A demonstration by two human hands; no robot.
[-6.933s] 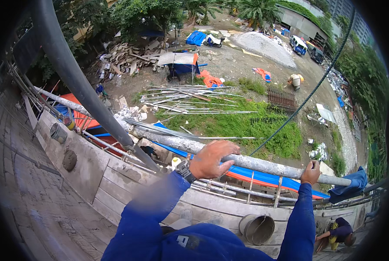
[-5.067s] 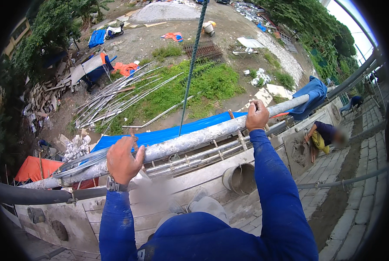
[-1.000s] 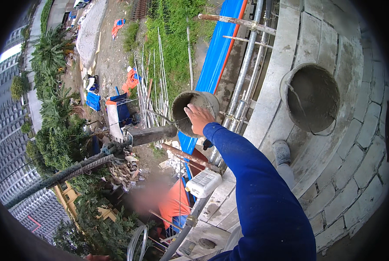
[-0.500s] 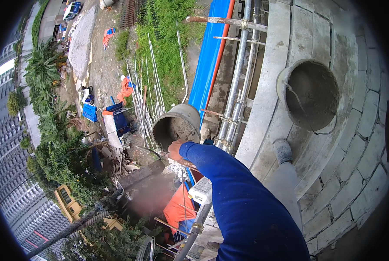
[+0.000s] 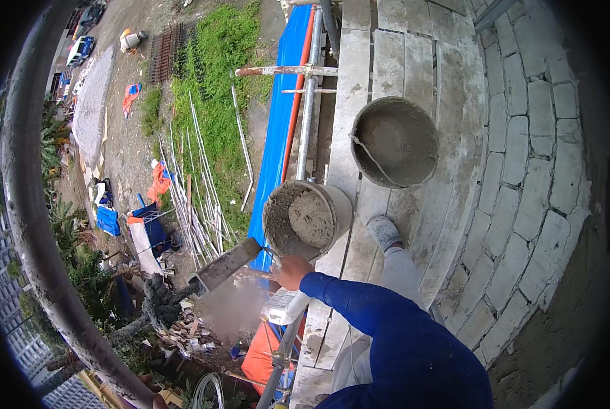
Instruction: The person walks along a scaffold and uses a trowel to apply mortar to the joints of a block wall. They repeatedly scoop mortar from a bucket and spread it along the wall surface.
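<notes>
My right hand, in a blue sleeve, is closed at the rim of a tilted bucket, apparently on its handle. Grey mortar lies inside the bucket, which leans over the inner edge of the planks. Right beside my fingers is the end of a flat metal bar tied to a thick rope. At the lower left, fingers of my left hand show, curled at a metal scaffold pipe; most of that hand is hidden. A second bucket, with wet grey residue inside, stands upright on the planks.
Concrete-smeared planks run beside a block wall on the right. My shoed foot stands below the second bucket. Scaffold tubes and a blue sheet edge a deep drop to ground with poles and debris.
The mortar bucket has come right, closer to the planks, with my right hand at it. My view has shifted, and the scaffold pipe with left-hand fingers now shows at the left.
</notes>
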